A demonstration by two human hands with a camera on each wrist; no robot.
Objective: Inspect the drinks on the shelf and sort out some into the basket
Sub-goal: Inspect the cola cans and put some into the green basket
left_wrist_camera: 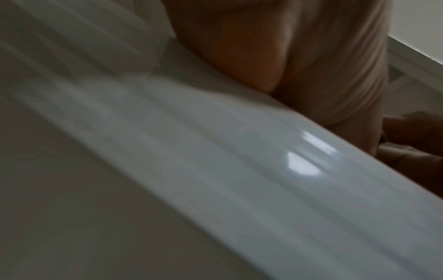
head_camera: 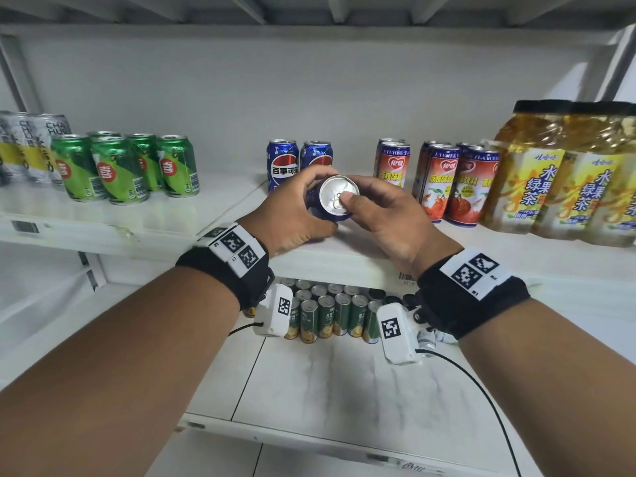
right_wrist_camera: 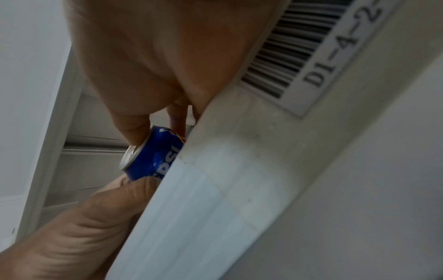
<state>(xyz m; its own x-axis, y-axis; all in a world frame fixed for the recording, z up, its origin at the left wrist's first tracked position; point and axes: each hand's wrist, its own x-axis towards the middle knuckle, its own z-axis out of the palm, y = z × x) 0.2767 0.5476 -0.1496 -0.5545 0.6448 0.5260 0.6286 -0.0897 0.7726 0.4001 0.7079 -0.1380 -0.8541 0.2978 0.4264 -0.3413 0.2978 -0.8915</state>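
A blue aluminium Pepsi can (head_camera: 335, 201) is gripped between both sets of curled fingers, left hand (head_camera: 292, 215) and right hand (head_camera: 382, 215), silver top tilted towards the camera, above the white metal shelf (head_camera: 344, 259).

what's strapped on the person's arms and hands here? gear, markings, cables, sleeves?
No sleeves or gloves. Each wrist has a black strap: the left strap and the right strap each carry a white plate with two square black-and-white tags. A white camera box with one such tag hangs under each: left box, right box. A thin black cable leaves the right box.
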